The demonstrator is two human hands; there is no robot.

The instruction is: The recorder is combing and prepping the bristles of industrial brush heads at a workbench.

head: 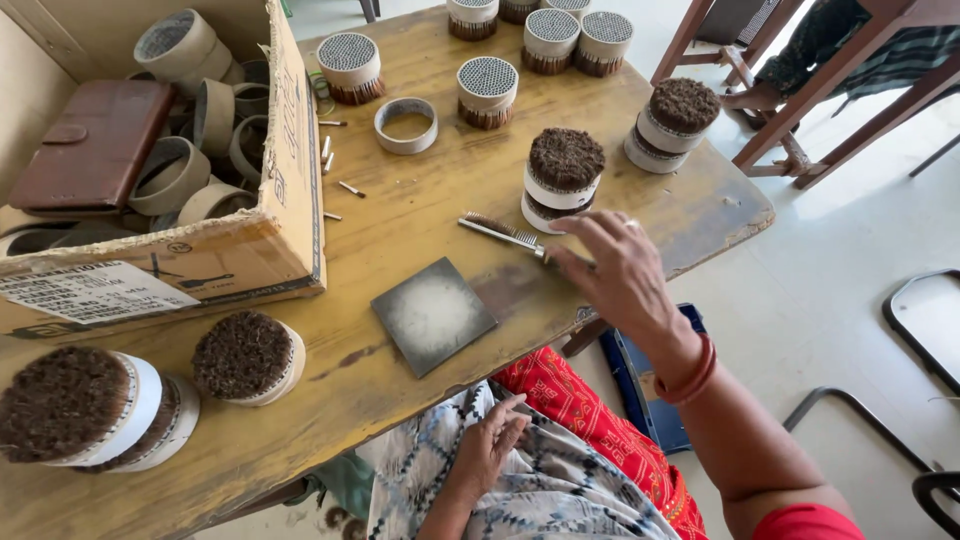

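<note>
Your right hand [610, 270] pinches the handle end of a metal comb [503, 232] lying on the wooden table [420, 210], just near of a banded bristle bundle [563, 178]. Your left hand [490, 445] rests loosely curled, empty, on your lap.

Your table [420, 225] is worn yellow-ochre wood with darker scuffed patches. The comb [505, 233] at your right hand [615, 275] is silvery metal with brownish fibres along it. The square plate [433, 314] is dark grey, fading to pale speckled grey at its centre. The bristle bundles [565, 180] are dark brown, banded in white rings. The cardboard box [255, 245] is tan with black print, and the wallet [90, 145] in it is reddish brown. Your bangles [690, 372] are red-orange. Under your left hand [490, 445], the cloth on your lap [560, 490] is pale with a blue-grey pattern, beside red fabric [590, 420] with small orange dots.
</note>
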